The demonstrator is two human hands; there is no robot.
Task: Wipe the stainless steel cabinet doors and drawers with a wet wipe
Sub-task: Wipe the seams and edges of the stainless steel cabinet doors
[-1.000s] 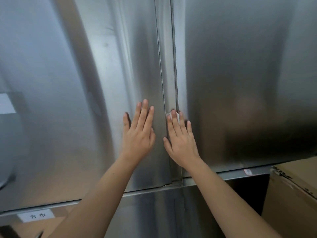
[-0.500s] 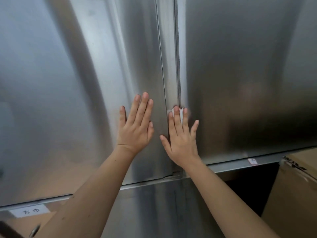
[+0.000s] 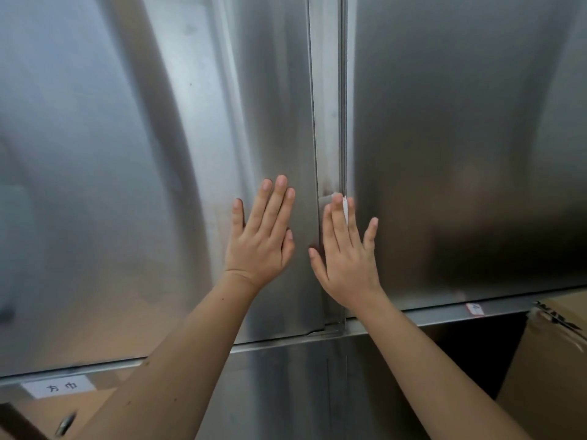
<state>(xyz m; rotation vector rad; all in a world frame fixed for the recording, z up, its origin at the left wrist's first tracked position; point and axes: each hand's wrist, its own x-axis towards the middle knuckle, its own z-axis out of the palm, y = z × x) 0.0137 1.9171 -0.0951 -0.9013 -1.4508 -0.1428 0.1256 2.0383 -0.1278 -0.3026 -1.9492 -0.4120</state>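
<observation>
Arms raised: the left hand [image 3: 259,239] lies flat on the door [image 3: 127,154]; beside it the right hand [image 3: 346,258], fingers straight, presses the wipe [image 3: 345,209] (mostly hidden) at centre frame.

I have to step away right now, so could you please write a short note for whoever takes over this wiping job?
Left hand: flat on the left door, holding nothing.
Right hand: straight fingers press the wipe against the seam between the doors.
Done: cannot tell which areas are already wiped.
Left: probably carry on along the seam, then the right door and the lower panel.
</observation>
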